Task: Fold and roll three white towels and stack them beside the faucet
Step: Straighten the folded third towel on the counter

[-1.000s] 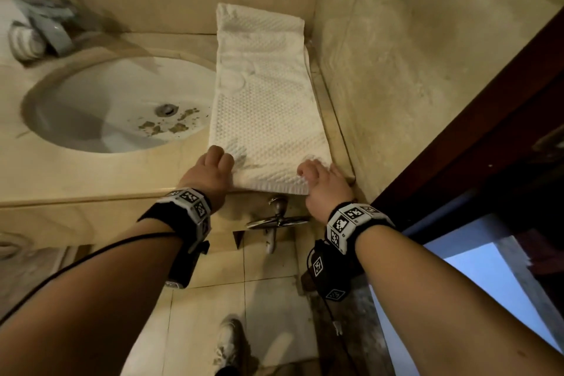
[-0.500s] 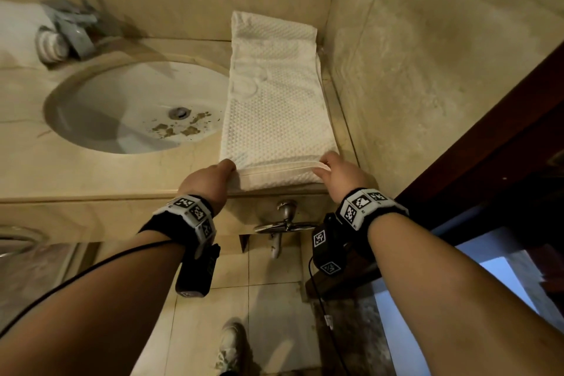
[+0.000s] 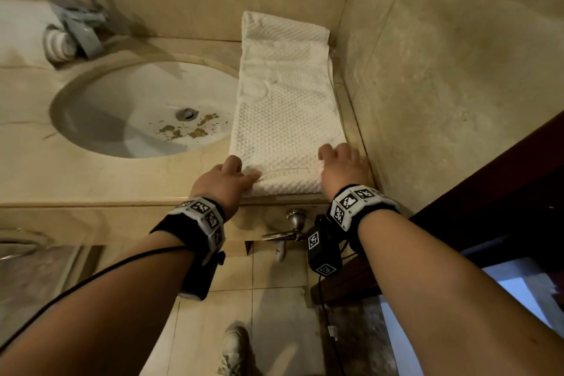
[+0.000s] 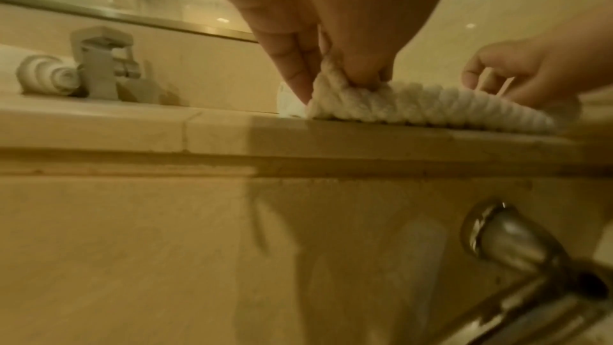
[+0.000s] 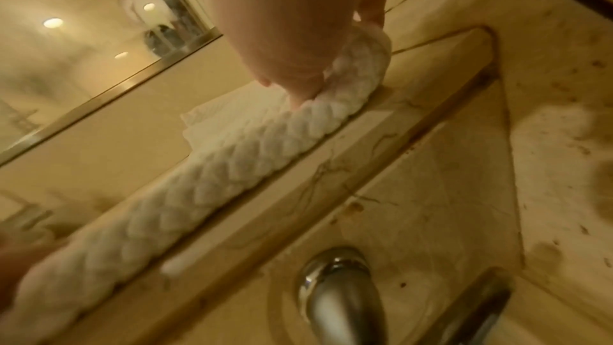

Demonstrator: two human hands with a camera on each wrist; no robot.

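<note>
A white waffle-weave towel [image 3: 283, 107] lies folded as a long strip on the counter, to the right of the sink. Its near end is turned over into a small roll [image 4: 414, 106] [image 5: 215, 172]. My left hand [image 3: 227, 175] [image 4: 335, 80] pinches the roll's left end between thumb and fingers. My right hand [image 3: 341, 162] [image 5: 298, 49] curls over the right end, beside the side wall. The grey faucet [image 3: 81, 24] [image 4: 102, 62] stands at the back left, with one rolled white towel [image 3: 58, 43] [image 4: 46, 75] lying next to it.
The oval sink basin [image 3: 137, 110] with brown flecks near its drain sits left of the towel. A tiled side wall [image 3: 442, 85] runs close along the towel's right edge. A metal fitting [image 3: 293, 223] juts out below the counter front. A dark door frame [image 3: 488, 192] is at the right.
Both hands have lifted the towel's near edge and turned it over away from me, starting a roll. The hands have shifted slightly forward with it.
</note>
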